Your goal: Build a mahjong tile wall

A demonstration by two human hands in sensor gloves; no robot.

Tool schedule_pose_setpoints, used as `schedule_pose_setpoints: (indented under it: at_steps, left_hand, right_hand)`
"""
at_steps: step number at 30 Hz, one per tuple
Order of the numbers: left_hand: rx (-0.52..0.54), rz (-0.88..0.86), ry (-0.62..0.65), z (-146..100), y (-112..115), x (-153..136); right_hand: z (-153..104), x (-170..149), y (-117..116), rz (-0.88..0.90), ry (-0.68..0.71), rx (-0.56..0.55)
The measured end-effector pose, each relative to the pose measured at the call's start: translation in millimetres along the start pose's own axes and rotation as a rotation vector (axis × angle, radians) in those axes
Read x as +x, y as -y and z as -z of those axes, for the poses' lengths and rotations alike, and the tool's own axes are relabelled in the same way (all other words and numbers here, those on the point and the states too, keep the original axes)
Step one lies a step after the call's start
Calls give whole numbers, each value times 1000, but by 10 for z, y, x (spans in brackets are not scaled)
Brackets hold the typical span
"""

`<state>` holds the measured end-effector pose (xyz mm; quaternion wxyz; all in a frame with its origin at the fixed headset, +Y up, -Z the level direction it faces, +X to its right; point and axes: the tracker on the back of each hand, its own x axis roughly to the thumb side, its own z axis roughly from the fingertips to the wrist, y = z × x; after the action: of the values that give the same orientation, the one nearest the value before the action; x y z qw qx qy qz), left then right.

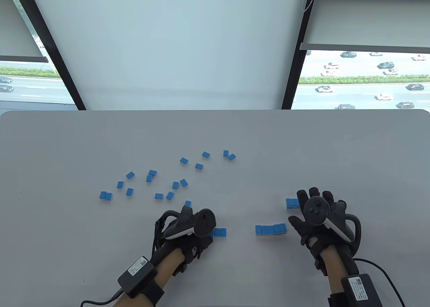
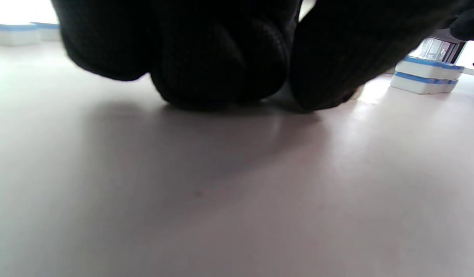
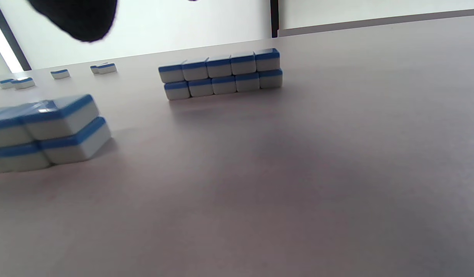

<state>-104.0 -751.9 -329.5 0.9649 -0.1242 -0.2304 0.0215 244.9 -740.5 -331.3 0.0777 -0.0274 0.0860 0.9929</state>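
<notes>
Two hands in black gloves are at the table: the left hand (image 1: pixel 188 226) and the right hand (image 1: pixel 315 216). About twenty loose blue tiles (image 1: pixel 158 182) lie spread out. The stacked wall (image 3: pixel 221 75) has ten tiles, five on top of five. A second stack (image 3: pixel 48 130) shows four tiles, maybe more past the edge. Two tiles (image 1: pixel 220 232) sit beside the left hand.

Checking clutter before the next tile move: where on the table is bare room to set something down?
Bare: the far strip of the table, its right side, and the near edge between the left hand and right hand. Crowded: the scattered tiles left of centre.
</notes>
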Motion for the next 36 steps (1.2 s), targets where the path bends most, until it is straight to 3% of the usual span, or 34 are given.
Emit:
schedule_pose_setpoints:
  at_steps: [14,18,24,29,33,36]
  left_hand:
    - [-24,-39,0,2,5,-39]
    - [-49,-112,-10,-36,-90,-130]
    - [154,-87,-67,-220,-581,-398]
    - [279,-126,-120,-239,-830,-686]
    - [257,-135,-164,-83,-739,-862]
    - [149,-104,-149,74,-516,-896]
  right_hand:
    - [-3,7,3,1,2,-1]
    - [-5,7,5,3,2,-2]
    - [-4,0,12,10,5,-6]
    - [-9,-10,19,15,4,-10]
    - [-7,-15,26,18,5,-13]
    - [-7,-21,28,19,5,-13]
